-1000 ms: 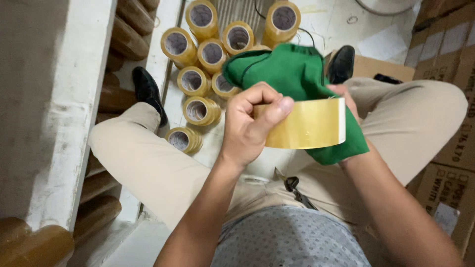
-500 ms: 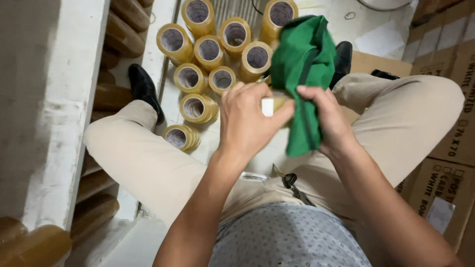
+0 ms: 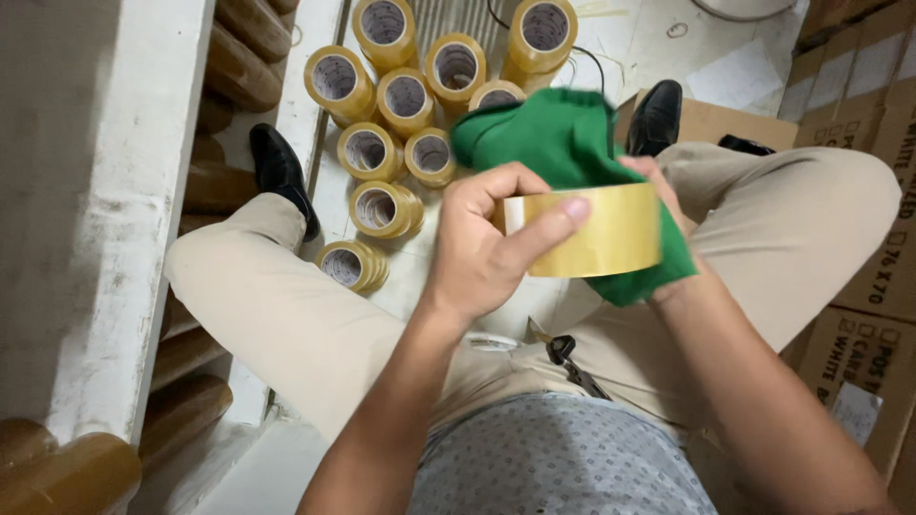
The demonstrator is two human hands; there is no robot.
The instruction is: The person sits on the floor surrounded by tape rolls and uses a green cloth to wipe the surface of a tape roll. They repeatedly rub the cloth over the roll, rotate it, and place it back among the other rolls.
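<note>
Half a second back the green cloth stood bunched upright above my hands and hid nearly all of the tape; now it has dropped behind, and the wide roll of yellowish translucent packing tape [image 3: 596,232] lies on its side with its broad curved face toward me. My left hand [image 3: 482,250] is closed around the roll's left end, thumb laid across the front of the band and the fingers curled over the top edge, so the roll sits just to the right of my palm and touching it. My right hand [image 3: 668,205] is mostly hidden behind the roll and the crumpled green fabric cloth [image 3: 563,138]; only a few fingertips show at the roll's upper right corner, where they seem to press the cloth against the tape, though how tightly it is closed I cannot tell. The cloth wraps behind the roll and hangs out below its right end. All of this is held above my lap, between my knees in beige trousers [image 3: 286,296]. On the floor beyond, well apart from my hands, lies a cluster of similar yellowish tape rolls [image 3: 405,95], and brown cardboard boxes [image 3: 859,315] stand at my right.
</note>
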